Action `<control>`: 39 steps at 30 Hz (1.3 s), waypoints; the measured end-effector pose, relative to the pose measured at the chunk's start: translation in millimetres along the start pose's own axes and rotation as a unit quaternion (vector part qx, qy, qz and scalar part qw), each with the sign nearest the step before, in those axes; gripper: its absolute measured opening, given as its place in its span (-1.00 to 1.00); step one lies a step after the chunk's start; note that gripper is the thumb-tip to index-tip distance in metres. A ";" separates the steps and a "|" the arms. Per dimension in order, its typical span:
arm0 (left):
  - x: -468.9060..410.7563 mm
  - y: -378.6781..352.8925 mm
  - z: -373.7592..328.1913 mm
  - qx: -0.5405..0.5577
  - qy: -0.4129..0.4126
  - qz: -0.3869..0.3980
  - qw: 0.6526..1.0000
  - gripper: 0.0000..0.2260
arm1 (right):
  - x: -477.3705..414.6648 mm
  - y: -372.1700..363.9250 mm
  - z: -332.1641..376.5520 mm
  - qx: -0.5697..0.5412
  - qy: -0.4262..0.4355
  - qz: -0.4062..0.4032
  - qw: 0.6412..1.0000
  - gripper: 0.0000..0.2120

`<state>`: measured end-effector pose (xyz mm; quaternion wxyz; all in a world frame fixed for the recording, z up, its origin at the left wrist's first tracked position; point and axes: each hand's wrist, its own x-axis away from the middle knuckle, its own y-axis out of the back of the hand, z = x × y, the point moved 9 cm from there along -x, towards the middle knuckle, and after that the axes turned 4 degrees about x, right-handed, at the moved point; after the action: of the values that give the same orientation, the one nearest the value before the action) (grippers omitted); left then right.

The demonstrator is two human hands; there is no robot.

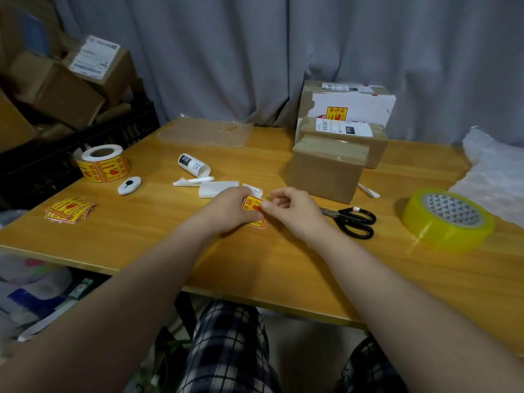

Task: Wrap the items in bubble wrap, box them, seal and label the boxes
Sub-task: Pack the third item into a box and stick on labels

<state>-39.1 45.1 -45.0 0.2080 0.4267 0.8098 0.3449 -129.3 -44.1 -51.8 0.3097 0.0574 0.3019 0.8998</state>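
At the middle of the wooden table (255,265), both hands meet on a small yellow and red sticker label (252,204). My left hand (231,209) grips it from the left, and my right hand (292,208) pinches its right edge between thumb and forefinger. A plain brown sealed box (326,171) stands just behind my right hand. Two more labelled boxes (348,114) are stacked behind it against the curtain. Part of the sticker is hidden under my left fingers.
A roll of yellow stickers (102,163), a white cutter (129,185) and loose stickers (71,208) lie left. White backing scraps (215,188) and a small label roll (194,165) sit centre. Scissors (354,219), yellow tape (448,219), bubble wrap (493,177) are right.
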 end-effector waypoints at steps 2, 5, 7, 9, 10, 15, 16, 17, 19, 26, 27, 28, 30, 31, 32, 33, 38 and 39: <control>-1.1 -4.9 -11.8 0.081 -0.029 -0.026 0.996 -0.78 | 3.6 4.9 -2.9 -0.096 -0.006 0.004 0.995 -0.76; -3.1 -14.6 -25.4 0.172 -0.031 -0.032 0.984 -0.89 | 5.8 25.7 -9.5 -0.202 -0.012 -0.052 0.978 -0.95; -5.7 -17.0 -31.7 0.222 -0.027 -0.053 0.973 -0.89 | 6.6 38.9 -12.8 -0.220 -0.006 -0.079 0.972 -0.90; -8.3 -13.2 -38.2 0.248 -0.031 -0.086 0.965 -0.88 | 7.1 51.3 -16.9 -0.197 0.005 -0.099 0.975 -0.87; -9.4 -11.8 -42.3 0.258 -0.034 -0.093 0.961 -0.89 | 7.4 56.3 -19.9 -0.182 0.006 -0.105 0.978 -0.86; -16.6 -23.0 -57.0 0.292 -0.041 -0.035 0.955 -0.92 | 11.3 73.7 -26.4 -0.199 0.026 -0.120 0.972 -0.91; -17.7 -26.0 -57.2 0.305 -0.036 -0.025 0.951 -0.91 | 12.8 75.4 -25.9 -0.212 0.032 -0.122 0.969 -0.91; -18.1 -29.1 -57.3 0.319 -0.029 -0.017 0.947 -0.90 | 13.4 77.2 -25.6 -0.220 0.038 -0.124 0.967 -0.89; -18.7 -35.8 -55.9 0.347 -0.012 -0.009 0.938 -0.88 | 13.7 80.8 -24.5 -0.202 0.051 -0.137 0.968 -0.83; -16.1 -43.0 -49.8 0.468 -0.049 -0.069 0.880 -0.88 | 22.2 96.4 -14.8 0.061 0.114 -0.281 0.951 -0.92; -16.0 -45.2 -49.9 0.487 -0.051 -0.062 0.870 -0.90 | 20.7 94.3 -14.1 0.049 0.130 -0.268 0.953 -0.93; -16.0 -46.9 -50.2 0.501 -0.052 -0.053 0.862 -0.91 | 19.4 90.9 -13.1 0.024 0.143 -0.245 0.959 -0.93; -14.9 -48.0 -51.2 0.511 -0.059 -0.039 0.857 -0.93 | 18.9 83.8 -10.7 -0.058 0.151 -0.189 0.969 -0.89; -14.1 -48.0 -51.2 0.511 -0.063 -0.034 0.857 -0.94 | 19.3 81.9 -10.1 -0.101 0.148 -0.169 0.969 -0.86; -13.4 -47.3 -50.8 0.510 -0.067 -0.030 0.857 -0.94 | 19.6 80.3 -10.1 -0.139 0.145 -0.153 0.968 -0.84; -12.9 -46.8 -50.3 0.510 -0.069 -0.028 0.857 -0.94 | 19.9 78.1 -9.5 -0.164 0.144 -0.138 0.966 -0.82; -11.1 -43.8 -49.2 0.500 -0.085 -0.032 0.861 -0.91 | 18.9 71.5 -11.6 -0.217 0.131 -0.103 0.962 -0.83; -10.6 -43.6 -49.5 0.497 -0.087 -0.034 0.863 -0.90 | 18.9 71.4 -12.0 -0.217 0.128 -0.102 0.962 -0.84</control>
<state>-88.4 0.0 -43.3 0.0494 0.4740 0.8664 -0.1490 -185.3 -83.7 -21.9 0.3639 -0.1580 0.1405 0.9071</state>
